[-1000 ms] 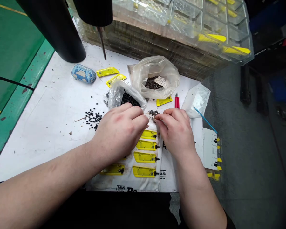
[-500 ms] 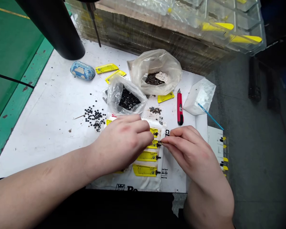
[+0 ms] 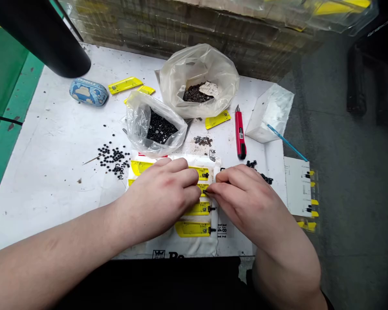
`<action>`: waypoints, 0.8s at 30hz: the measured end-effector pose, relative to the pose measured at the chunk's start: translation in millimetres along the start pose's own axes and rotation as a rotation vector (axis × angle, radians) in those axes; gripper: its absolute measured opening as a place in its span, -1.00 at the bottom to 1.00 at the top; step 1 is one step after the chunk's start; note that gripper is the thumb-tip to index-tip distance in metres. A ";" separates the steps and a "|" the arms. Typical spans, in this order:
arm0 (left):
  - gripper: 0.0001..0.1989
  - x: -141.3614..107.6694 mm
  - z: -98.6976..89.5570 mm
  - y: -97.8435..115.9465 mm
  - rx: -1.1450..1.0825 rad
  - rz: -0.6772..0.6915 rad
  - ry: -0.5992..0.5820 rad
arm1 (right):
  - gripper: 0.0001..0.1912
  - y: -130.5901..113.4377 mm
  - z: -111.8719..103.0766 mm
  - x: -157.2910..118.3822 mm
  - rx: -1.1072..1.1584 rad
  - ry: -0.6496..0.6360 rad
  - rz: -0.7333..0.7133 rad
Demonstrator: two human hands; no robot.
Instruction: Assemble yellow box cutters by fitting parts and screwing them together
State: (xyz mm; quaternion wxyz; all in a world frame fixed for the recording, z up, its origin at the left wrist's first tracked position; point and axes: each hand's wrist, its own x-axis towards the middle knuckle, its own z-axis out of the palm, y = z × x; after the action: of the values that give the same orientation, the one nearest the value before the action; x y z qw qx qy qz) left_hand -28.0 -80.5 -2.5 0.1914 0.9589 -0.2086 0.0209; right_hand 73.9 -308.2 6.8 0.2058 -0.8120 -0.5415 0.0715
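Several yellow plastic pieces (image 3: pixel 194 230) lie in a row on a white padded pad (image 3: pixel 194 246), each with a small black part at its right end. My left hand (image 3: pixel 163 196) rests over the left part of the row, fingers curled, its fingertips hidden behind the hand. My right hand (image 3: pixel 245 196) pinches at the right end of the second visible yellow piece, where a small dark part (image 3: pixel 204 192) shows at the fingertips. Whatever lies between the left fingers cannot be made out.
Behind the pad stand a bag of black rings (image 3: pixel 161 129) and a bag of dark metal bits (image 3: pixel 197 92). A red cutter (image 3: pixel 240 133), a white container (image 3: pixel 270 114) with a blue stick and a blue case (image 3: pixel 88 91) lie around. Loose black rings (image 3: pixel 113 159) are scattered left.
The view has shifted, so the table things sit further left and higher. My right fingertips have moved left onto the yellow piece's end. Small black parts now show behind my right hand.
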 end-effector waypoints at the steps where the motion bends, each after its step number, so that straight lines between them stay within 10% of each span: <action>1: -0.79 0.0 0.0 -0.1 0.002 -0.004 -0.006 | -0.89 0.3 0.5 0.0 -0.002 -0.003 -0.001; 24: -0.82 1.0 -0.7 -0.7 0.037 0.023 0.005 | -0.91 -0.3 2.0 -1.4 0.016 0.002 0.007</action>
State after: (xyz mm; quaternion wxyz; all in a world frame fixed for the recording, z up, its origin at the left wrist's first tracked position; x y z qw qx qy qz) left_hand -26.7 -80.0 -2.0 0.1740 0.9597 -0.2189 0.0292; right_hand 72.4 -308.8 4.9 0.2127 -0.8122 -0.5379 0.0756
